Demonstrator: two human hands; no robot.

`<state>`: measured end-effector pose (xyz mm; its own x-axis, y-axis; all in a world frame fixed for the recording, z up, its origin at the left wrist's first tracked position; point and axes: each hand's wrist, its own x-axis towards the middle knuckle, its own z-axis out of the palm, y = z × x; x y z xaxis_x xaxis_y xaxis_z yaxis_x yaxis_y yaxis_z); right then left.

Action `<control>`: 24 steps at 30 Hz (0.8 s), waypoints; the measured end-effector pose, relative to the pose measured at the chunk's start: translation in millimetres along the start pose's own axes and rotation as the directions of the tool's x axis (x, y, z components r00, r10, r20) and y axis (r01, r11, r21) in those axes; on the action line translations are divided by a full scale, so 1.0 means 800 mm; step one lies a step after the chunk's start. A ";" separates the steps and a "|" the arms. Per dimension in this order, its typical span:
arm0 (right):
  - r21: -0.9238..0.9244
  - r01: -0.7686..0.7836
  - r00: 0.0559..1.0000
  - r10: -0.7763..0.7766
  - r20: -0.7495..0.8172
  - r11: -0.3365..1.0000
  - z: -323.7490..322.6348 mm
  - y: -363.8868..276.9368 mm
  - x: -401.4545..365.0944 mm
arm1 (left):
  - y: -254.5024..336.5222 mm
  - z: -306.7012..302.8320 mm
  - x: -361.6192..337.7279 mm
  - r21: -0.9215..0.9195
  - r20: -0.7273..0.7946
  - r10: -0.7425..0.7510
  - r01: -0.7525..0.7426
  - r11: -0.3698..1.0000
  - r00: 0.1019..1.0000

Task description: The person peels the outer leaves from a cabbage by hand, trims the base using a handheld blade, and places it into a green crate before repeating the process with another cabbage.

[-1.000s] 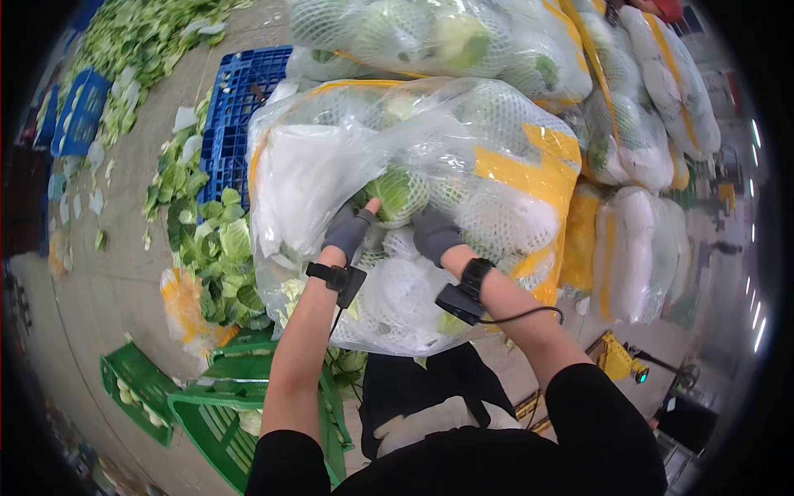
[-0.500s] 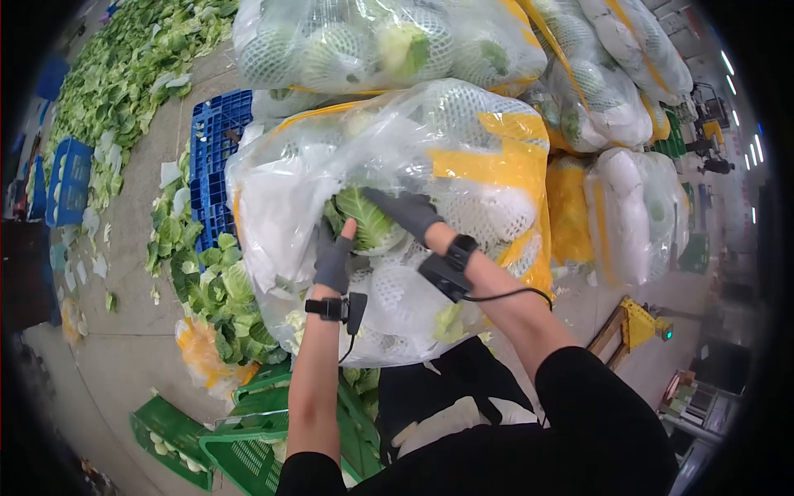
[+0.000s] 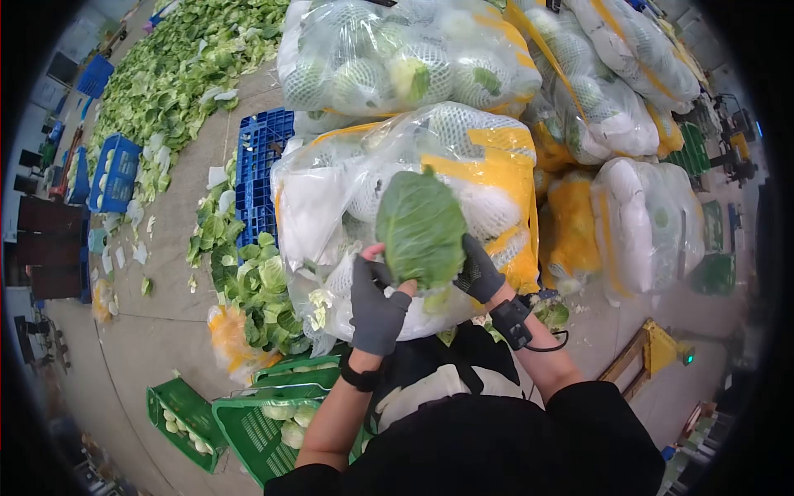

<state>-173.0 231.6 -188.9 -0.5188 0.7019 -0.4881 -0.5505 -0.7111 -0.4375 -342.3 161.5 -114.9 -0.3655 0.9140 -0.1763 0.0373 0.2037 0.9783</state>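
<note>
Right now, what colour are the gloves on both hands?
Dark grey: left hand, right hand, gripping green leafy cabbage; head view.

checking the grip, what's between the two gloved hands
A leafy green cabbage sits between the left hand and the right hand, both gripping its lower part, in the head view; the clear bag is behind it.

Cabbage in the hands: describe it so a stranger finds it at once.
Start at the stack of clear sacks of netted cabbages. In front of it, the gloved left hand and right hand hold up one cabbage. Unlike the sacked ones, it is bare: green leaves, no foam net.
</note>
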 end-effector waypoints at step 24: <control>-0.840 0.456 0.888 -0.204 0.411 0.292 0.043 -0.065 -0.018 | -0.027 -0.020 0.031 -0.743 0.336 0.051 0.232 0.628 0.940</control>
<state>-159.7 260.1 -132.9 -0.6176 0.7858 -0.0335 0.1520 0.0775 -0.9853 -367.3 174.4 -138.5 -0.0288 0.9879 -0.1525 -0.7523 0.0790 0.6541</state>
